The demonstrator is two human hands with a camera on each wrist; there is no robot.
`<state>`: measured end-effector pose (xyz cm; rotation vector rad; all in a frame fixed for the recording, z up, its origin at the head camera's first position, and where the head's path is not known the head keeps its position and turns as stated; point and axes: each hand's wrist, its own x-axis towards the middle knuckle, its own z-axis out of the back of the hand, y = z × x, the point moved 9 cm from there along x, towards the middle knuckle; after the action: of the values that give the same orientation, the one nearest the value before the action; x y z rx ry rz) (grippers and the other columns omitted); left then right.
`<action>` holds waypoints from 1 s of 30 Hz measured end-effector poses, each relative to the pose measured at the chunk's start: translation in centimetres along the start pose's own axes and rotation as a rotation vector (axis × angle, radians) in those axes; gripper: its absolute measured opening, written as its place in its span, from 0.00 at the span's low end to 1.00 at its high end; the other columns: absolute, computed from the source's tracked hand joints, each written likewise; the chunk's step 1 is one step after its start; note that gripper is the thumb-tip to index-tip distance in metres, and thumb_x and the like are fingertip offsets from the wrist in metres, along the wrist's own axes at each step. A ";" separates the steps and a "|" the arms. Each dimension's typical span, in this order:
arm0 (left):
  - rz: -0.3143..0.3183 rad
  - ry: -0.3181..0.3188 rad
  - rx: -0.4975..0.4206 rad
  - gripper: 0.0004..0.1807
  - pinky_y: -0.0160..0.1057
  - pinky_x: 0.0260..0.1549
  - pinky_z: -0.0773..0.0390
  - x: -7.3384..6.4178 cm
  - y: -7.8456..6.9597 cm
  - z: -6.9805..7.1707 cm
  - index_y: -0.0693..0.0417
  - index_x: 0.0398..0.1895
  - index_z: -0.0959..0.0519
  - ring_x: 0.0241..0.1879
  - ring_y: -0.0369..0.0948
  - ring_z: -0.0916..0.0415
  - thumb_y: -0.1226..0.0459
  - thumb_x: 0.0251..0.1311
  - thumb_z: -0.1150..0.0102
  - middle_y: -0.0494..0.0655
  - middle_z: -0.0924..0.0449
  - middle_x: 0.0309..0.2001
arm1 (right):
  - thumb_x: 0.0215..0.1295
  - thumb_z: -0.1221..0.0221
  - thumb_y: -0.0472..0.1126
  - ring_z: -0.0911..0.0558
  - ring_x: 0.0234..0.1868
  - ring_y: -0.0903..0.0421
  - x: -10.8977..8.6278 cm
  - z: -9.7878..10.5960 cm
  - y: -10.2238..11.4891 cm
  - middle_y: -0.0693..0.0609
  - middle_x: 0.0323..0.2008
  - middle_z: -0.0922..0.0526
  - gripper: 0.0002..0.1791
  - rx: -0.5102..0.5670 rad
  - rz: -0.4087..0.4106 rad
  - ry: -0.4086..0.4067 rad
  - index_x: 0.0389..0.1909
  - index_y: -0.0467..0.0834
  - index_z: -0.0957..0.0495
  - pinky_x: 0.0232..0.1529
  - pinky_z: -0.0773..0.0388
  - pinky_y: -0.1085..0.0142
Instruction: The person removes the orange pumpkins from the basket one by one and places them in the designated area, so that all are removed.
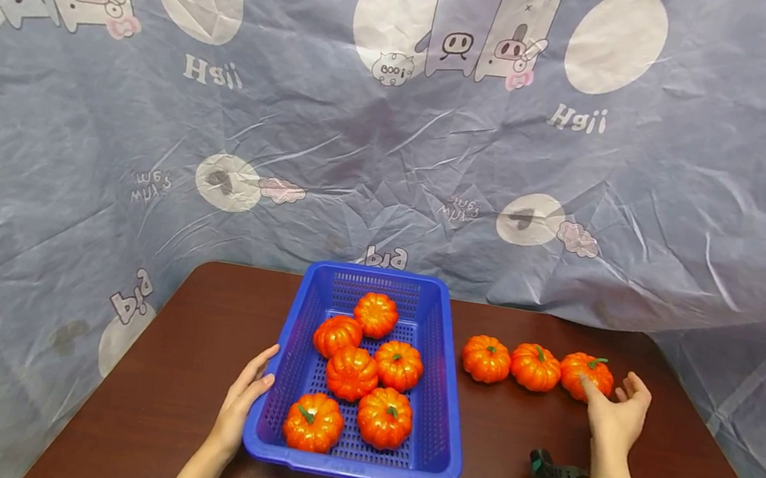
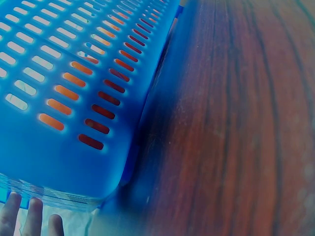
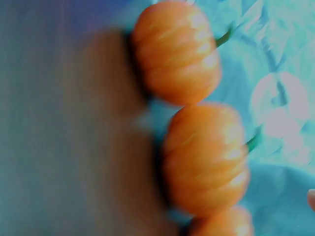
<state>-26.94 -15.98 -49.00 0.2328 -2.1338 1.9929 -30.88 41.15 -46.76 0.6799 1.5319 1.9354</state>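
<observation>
My left hand [image 1: 236, 405] rests against the left side of a blue plastic basket [image 1: 451, 409], fingertips at its rim. In the left wrist view three straight fingers [image 2: 33, 219] show beside the basket's slotted wall [image 2: 54, 157]. My right hand [image 1: 613, 423] is spread at the rightmost small orange pumpkin [image 1: 584, 370], its thumb overlapping the front and its fingers off the right side. That pumpkin ends a row with a middle pumpkin [image 1: 535, 368] and a left pumpkin [image 1: 487, 359]. In the right wrist view a fingertip [image 3: 311, 199] shows at the edge, apart from the pumpkins [image 3: 206, 160].
Several more orange pumpkins [image 1: 352, 374] lie inside the basket. Basket and row stand on a dark brown wooden table [image 1: 504, 424]. Behind the table hangs a grey-blue printed cloth [image 1: 365, 156]. A black strap device [image 1: 552, 467] sticks out from the right wrist.
</observation>
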 end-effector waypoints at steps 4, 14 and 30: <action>0.000 -0.005 -0.006 0.25 0.24 0.57 0.41 0.1 0.0 0.0 0.55 0.68 0.40 0.64 0.27 0.45 0.65 0.68 0.59 0.54 0.48 0.71 | 0.56 0.35 0.41 0.41 0.67 0.48 -0.8 -1.0 3.2 0.45 0.69 0.45 0.44 0.037 0.025 0.062 0.70 0.46 0.48 0.65 0.42 0.61; 0.002 0.000 -0.015 0.25 0.26 0.56 0.39 0.1 0.0 -0.1 0.55 0.68 0.40 0.64 0.29 0.43 0.64 0.68 0.59 0.54 0.48 0.70 | 0.59 0.37 0.48 0.39 0.67 0.50 -4.4 -5.6 11.0 0.46 0.70 0.47 0.45 0.008 0.103 0.377 0.72 0.47 0.51 0.58 0.34 0.68; 0.010 -0.012 -0.008 0.25 0.24 0.57 0.41 0.0 0.2 0.0 0.54 0.68 0.40 0.65 0.28 0.45 0.64 0.68 0.59 0.53 0.47 0.70 | 0.63 0.41 0.49 0.29 0.55 0.55 -11.7 -13.3 17.2 0.42 0.65 0.38 0.38 0.043 0.281 0.755 0.69 0.39 0.46 0.52 0.31 0.63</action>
<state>-27.02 -16.02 -49.22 0.2336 -2.1536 1.9928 -34.03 20.70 -33.31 0.1701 1.9910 2.5564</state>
